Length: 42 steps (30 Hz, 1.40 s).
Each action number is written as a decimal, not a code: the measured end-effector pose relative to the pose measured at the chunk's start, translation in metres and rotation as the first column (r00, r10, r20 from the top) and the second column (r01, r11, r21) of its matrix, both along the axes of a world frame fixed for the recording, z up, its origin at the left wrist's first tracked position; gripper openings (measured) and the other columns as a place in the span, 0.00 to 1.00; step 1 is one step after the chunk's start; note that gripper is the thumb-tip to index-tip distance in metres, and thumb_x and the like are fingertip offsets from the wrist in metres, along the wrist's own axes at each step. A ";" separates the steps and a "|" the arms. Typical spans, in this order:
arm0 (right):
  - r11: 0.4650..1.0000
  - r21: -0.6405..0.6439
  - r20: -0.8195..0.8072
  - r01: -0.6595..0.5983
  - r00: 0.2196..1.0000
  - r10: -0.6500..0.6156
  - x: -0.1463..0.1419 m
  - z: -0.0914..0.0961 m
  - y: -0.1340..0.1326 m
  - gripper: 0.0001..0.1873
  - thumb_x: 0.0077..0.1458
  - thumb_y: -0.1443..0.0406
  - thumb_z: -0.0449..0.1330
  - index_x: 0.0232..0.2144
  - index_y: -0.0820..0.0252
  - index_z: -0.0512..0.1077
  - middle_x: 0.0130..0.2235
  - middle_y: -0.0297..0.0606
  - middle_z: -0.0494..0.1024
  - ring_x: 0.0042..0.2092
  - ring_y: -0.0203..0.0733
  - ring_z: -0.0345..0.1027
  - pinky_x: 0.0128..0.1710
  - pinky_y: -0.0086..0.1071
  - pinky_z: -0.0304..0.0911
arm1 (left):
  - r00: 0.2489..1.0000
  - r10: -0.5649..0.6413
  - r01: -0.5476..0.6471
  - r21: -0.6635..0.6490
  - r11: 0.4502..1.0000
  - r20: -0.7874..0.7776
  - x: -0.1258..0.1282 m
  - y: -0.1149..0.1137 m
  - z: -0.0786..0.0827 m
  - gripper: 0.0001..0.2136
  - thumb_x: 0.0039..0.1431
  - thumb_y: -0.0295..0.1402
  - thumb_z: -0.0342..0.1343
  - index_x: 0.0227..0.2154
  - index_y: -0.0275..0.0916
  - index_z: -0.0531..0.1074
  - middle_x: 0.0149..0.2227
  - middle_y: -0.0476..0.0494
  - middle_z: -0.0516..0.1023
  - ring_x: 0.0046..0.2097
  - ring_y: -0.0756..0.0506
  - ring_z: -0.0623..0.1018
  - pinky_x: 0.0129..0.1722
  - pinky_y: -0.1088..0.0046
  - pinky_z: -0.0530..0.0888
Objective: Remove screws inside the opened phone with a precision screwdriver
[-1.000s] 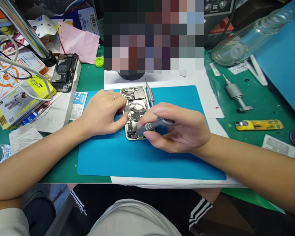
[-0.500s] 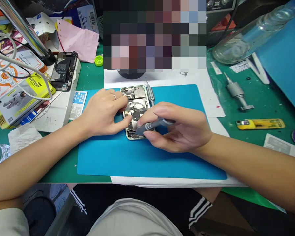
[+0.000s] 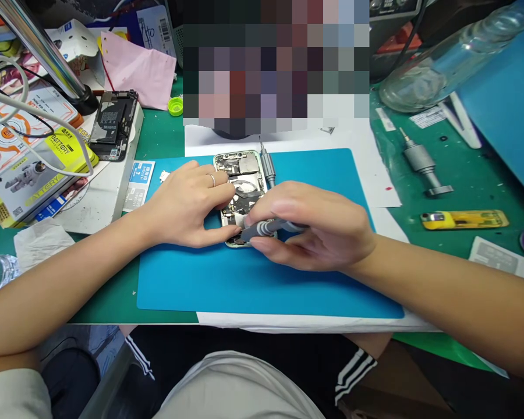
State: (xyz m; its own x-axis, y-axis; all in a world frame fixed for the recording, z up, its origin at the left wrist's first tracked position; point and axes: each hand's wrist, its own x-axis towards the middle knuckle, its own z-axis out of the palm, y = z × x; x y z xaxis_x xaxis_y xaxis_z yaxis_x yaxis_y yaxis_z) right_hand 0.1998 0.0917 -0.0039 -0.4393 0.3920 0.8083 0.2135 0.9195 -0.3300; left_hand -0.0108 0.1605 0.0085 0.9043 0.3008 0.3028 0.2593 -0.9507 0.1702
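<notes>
Phone [image 3: 243, 180], opened, lies on the blue mat [image 3: 244, 279] over a green desk [image 3: 463, 174]. Left hand [image 3: 187, 203] presses its edge; right hand [image 3: 314, 227] grips a grey screwdriver [image 3: 266, 226], tip seemingly inside. Beyond the mat: another screwdriver [image 3: 421, 163], yellow lighter [image 3: 463, 219], battery box [image 3: 30, 174].

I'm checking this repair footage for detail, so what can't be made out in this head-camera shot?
- Tip of the grey screwdriver: hidden under the right hand.
- Lower half of the opened phone: covered by the left hand and the right hand.
- Screws and connectors inside the phone: too small to tell.
- Area behind the phone: blurred out by a pixelated block.
- Clear bottle: cut off by the top edge.
</notes>
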 end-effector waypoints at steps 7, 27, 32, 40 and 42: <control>0.999 -0.013 0.011 -0.031 0.999 0.032 0.001 0.004 -0.001 0.36 0.61 0.71 0.58 0.68 0.56 0.54 0.40 0.42 0.83 0.38 0.44 0.79 0.35 0.39 0.78 | 0.999 0.021 -0.022 -0.035 0.999 -0.049 0.000 -0.001 0.002 0.16 0.61 0.48 0.52 0.27 0.41 0.62 0.31 0.45 0.73 0.34 0.43 0.72 0.32 0.62 0.59; 0.997 0.060 -0.032 0.039 0.999 -0.037 -0.008 0.003 -0.001 0.26 0.64 0.70 0.57 0.63 0.62 0.60 0.38 0.41 0.82 0.38 0.38 0.77 0.39 0.33 0.76 | 1.000 -0.009 0.008 -0.011 1.000 -0.028 -0.002 0.000 0.006 0.15 0.61 0.44 0.52 0.26 0.40 0.63 0.27 0.47 0.71 0.31 0.46 0.69 0.31 0.64 0.58; 0.998 -0.063 -0.107 -0.016 0.994 0.009 -0.006 0.003 0.000 0.30 0.62 0.73 0.56 0.65 0.57 0.58 0.37 0.37 0.81 0.38 0.37 0.77 0.40 0.33 0.76 | 1.000 -0.001 0.000 -0.045 0.999 -0.028 -0.001 0.000 0.005 0.13 0.61 0.43 0.54 0.26 0.40 0.65 0.28 0.47 0.72 0.32 0.46 0.70 0.32 0.65 0.58; 0.994 -0.100 -0.152 -0.032 0.988 0.016 -0.007 0.001 0.000 0.30 0.62 0.74 0.57 0.65 0.55 0.58 0.40 0.38 0.80 0.41 0.38 0.77 0.44 0.35 0.76 | 0.999 -0.021 0.018 -0.077 0.997 -0.029 -0.002 0.000 0.006 0.12 0.62 0.43 0.53 0.29 0.40 0.70 0.28 0.48 0.72 0.32 0.46 0.70 0.33 0.65 0.59; 0.994 -0.102 -0.169 -0.040 0.985 0.022 -0.007 0.000 0.000 0.30 0.62 0.75 0.57 0.64 0.57 0.59 0.40 0.39 0.80 0.43 0.38 0.77 0.45 0.35 0.77 | 0.999 -0.028 0.025 -0.078 0.997 -0.028 -0.002 0.000 0.007 0.12 0.62 0.43 0.53 0.29 0.40 0.70 0.28 0.47 0.72 0.32 0.46 0.70 0.33 0.65 0.59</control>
State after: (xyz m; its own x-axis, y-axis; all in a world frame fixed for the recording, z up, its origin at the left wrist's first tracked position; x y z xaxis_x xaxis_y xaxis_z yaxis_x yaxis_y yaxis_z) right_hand 0.1928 0.0919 -0.0042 -0.3148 0.4663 0.8267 0.1194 0.8835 -0.4529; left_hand -0.0126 0.1603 0.0160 0.9205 0.2981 0.2526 0.2402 -0.9416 0.2360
